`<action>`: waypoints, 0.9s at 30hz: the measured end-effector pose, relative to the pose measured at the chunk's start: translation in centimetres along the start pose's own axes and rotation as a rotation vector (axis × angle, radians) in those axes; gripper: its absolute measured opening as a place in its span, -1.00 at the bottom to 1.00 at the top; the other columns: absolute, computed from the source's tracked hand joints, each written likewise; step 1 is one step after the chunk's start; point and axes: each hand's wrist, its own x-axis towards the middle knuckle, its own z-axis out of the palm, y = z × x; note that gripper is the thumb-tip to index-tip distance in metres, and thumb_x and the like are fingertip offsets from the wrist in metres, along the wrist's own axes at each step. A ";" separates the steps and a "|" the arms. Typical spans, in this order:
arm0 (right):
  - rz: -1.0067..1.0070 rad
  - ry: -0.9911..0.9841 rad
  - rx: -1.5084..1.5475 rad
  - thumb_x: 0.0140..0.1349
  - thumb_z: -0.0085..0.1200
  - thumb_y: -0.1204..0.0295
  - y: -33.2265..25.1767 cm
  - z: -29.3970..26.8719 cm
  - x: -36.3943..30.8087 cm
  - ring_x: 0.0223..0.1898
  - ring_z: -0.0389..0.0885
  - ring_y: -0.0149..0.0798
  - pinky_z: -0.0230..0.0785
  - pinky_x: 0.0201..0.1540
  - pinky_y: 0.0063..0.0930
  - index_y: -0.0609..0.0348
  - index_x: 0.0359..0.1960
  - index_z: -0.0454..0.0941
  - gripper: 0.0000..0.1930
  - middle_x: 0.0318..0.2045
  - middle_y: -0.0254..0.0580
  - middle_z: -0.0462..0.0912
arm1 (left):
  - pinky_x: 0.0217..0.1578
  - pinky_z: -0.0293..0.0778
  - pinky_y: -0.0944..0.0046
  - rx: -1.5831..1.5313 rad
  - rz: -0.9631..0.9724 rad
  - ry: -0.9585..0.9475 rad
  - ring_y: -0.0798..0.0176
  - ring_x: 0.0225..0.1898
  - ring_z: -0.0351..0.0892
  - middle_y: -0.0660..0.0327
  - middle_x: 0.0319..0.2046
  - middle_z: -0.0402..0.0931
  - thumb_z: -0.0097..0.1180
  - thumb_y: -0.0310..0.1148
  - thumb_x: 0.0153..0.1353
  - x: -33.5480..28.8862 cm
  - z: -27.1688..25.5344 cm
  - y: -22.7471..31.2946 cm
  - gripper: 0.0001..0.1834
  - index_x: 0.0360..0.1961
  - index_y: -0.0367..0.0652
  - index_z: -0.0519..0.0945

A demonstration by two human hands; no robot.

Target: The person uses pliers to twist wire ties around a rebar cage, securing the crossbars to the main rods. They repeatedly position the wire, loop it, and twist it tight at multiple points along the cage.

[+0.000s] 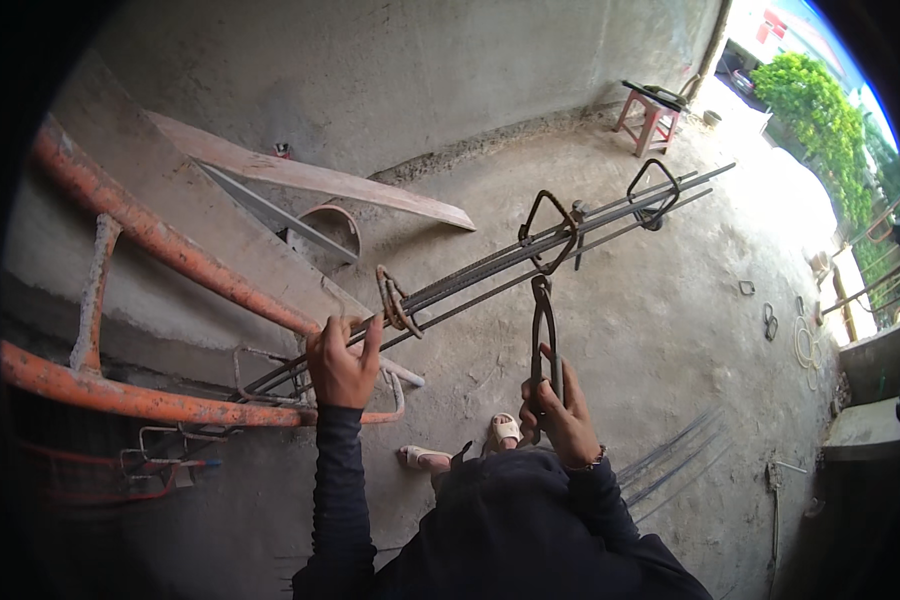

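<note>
A: How are the hands placed?

B: The left hand (342, 362) is closed over the bundle of long steel bars (490, 262), near its lower end, where the bars are laid across the orange scaffold frame (160, 240). The right hand (562, 410) is wrapped around the two handles of the pincers (544, 335), which are held upright with their head raised to the underside of the bars.

A: Where on the bars is the head of the pincers met?

B: Just below a triangular stirrup (548, 232) that is looped around the bundle. Whether wire is gripped there cannot be told. A second stirrup (394, 300) is seen nearer the left hand, a third (654, 192) near the far end.

A: What else is seen?

B: A pink stool (650, 118) is stood by the far wall, and loose bars (670, 462) are laid on the concrete floor (670, 330)
</note>
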 end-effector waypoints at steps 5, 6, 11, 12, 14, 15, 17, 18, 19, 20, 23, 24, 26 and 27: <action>0.147 0.094 0.001 0.51 -0.04 0.30 2.1 -1.4 -1.2 -0.42 0.49 -0.40 0.41 -0.38 -0.49 0.00 0.46 0.03 -0.42 -0.27 -0.26 0.47 | -0.44 0.50 0.00 -0.038 -0.254 -0.298 -0.14 -0.43 0.68 -0.05 -0.51 0.63 -0.01 0.39 0.27 3.6 1.1 0.3 -0.24 -0.45 -0.25 0.52; 0.138 0.087 0.015 0.51 -0.04 0.30 2.5 -1.7 -1.5 -0.42 0.50 -0.40 0.43 -0.39 -0.49 0.00 0.46 0.03 -0.42 -0.27 -0.25 0.48 | -0.43 0.50 0.02 -0.085 -0.327 -0.374 -0.12 -0.43 0.68 -0.04 -0.50 0.63 -0.02 0.42 0.25 4.1 1.1 0.1 -0.23 -0.46 -0.23 0.52; 0.183 0.174 -0.022 0.50 -0.05 0.28 4.5 -2.8 -2.0 -0.43 0.49 -0.38 0.35 -0.46 -0.46 -0.06 0.47 0.04 -0.42 -0.25 -0.23 0.47 | -0.37 0.53 0.04 -0.037 -0.345 -0.447 -0.10 -0.37 0.70 -0.02 -0.47 0.65 0.01 0.52 0.13 4.9 1.2 0.1 -0.15 -0.39 -0.25 0.58; 0.188 0.184 -0.048 0.50 -0.06 0.28 4.7 -2.9 -2.0 -0.43 0.49 -0.39 0.36 -0.46 -0.46 -0.06 0.47 0.04 -0.42 -0.25 -0.23 0.47 | -0.35 0.54 0.04 0.008 -0.320 -0.438 -0.10 -0.36 0.71 -0.02 -0.47 0.65 0.02 0.53 0.11 4.8 1.4 0.2 -0.13 -0.37 -0.25 0.60; 0.186 0.183 -0.080 0.50 -0.06 0.29 5.1 -2.9 -2.0 -0.44 0.48 -0.40 0.36 -0.47 -0.47 -0.07 0.47 0.03 -0.42 -0.25 -0.24 0.47 | -0.32 0.54 0.00 0.020 -0.330 -0.457 -0.12 -0.34 0.70 -0.03 -0.46 0.65 0.03 0.53 0.10 4.9 1.5 0.4 -0.13 -0.34 -0.26 0.61; 0.177 0.175 -0.088 0.50 -0.06 0.29 5.2 -2.7 -1.9 -0.45 0.48 -0.41 0.36 -0.47 -0.48 -0.07 0.48 0.03 -0.42 -0.24 -0.24 0.47 | -0.34 0.53 -0.01 -0.006 -0.341 -0.455 -0.11 -0.37 0.69 -0.02 -0.49 0.64 0.03 0.52 0.10 4.8 1.6 0.4 -0.14 -0.36 -0.25 0.60; 0.103 0.178 -0.149 0.51 -0.07 0.29 5.0 -2.1 -2.0 -0.48 0.50 -0.40 0.38 -0.52 -0.49 -0.02 0.49 0.00 -0.41 -0.22 -0.21 0.48 | -0.40 0.51 -0.01 -0.027 -0.324 -0.427 -0.09 -0.43 0.68 -0.01 -0.55 0.59 0.03 0.50 0.13 4.8 1.6 0.3 -0.17 -0.42 -0.24 0.55; 0.035 0.095 -0.166 0.51 -0.08 0.30 4.7 -1.6 -2.0 -0.49 0.52 -0.39 0.39 -0.54 -0.49 0.01 0.49 -0.01 -0.40 -0.21 -0.18 0.48 | -0.43 0.50 0.00 -0.014 -0.300 -0.398 -0.08 -0.45 0.67 0.00 -0.57 0.57 0.03 0.48 0.15 4.7 1.6 0.1 -0.18 -0.45 -0.23 0.52; -0.022 0.048 -0.191 0.51 -0.09 0.30 4.3 -1.0 -2.0 -0.51 0.54 -0.37 0.39 -0.56 -0.49 0.04 0.50 -0.03 -0.39 -0.20 -0.16 0.48 | -0.46 0.48 0.00 -0.006 -0.269 -0.371 -0.07 -0.48 0.66 0.00 -0.60 0.54 0.02 0.46 0.18 4.6 1.5 -0.1 -0.20 -0.48 -0.23 0.49; -0.081 -0.018 -0.216 0.52 -0.10 0.31 3.8 -0.3 -2.0 -0.52 0.55 -0.36 0.40 -0.57 -0.49 0.08 0.50 -0.05 -0.39 -0.19 -0.13 0.49 | -0.48 0.48 0.01 -0.033 -0.268 -0.332 -0.06 -0.49 0.66 0.01 -0.62 0.52 0.01 0.42 0.22 4.5 1.4 -0.4 -0.23 -0.49 -0.23 0.47; -0.094 -0.146 -0.161 0.51 -0.11 0.32 1.7 2.0 -0.8 -0.55 0.61 -0.28 0.48 -0.57 -0.44 0.13 0.51 -0.16 -0.34 -0.15 -0.01 0.49 | -0.53 0.48 0.09 -0.180 -0.304 -0.238 0.02 -0.55 0.65 0.05 -0.63 0.50 -0.04 0.28 0.36 4.7 1.0 -1.6 -0.31 -0.52 -0.22 0.41; -0.107 -0.196 -0.128 0.50 -0.11 0.33 1.0 2.8 -0.2 -0.54 0.62 -0.27 0.50 -0.55 -0.42 0.11 0.51 -0.19 -0.32 -0.14 0.01 0.48 | -0.54 0.49 0.14 -0.266 -0.353 -0.217 0.09 -0.58 0.64 0.08 -0.62 0.52 -0.06 0.24 0.40 4.9 1.0 -2.0 -0.33 -0.51 -0.22 0.40; -0.182 -0.214 -0.011 0.50 -0.11 0.33 0.4 4.7 1.3 -0.54 0.61 -0.21 0.52 -0.53 -0.38 0.13 0.49 -0.17 -0.34 -0.16 0.02 0.46 | -0.56 0.52 0.21 -0.392 -0.436 -0.187 0.17 -0.60 0.65 0.11 -0.60 0.55 -0.08 0.17 0.44 4.9 1.1 -2.5 -0.38 -0.49 -0.23 0.41; -0.180 -0.195 0.020 0.50 -0.12 0.34 0.4 5.7 1.9 -0.52 0.60 -0.21 0.54 -0.51 -0.34 0.11 0.49 -0.15 -0.36 -0.16 0.01 0.45 | -0.57 0.54 0.22 -0.431 -0.470 -0.178 0.18 -0.60 0.66 0.12 -0.60 0.55 -0.09 0.14 0.46 4.9 1.3 -2.6 -0.39 -0.47 -0.24 0.41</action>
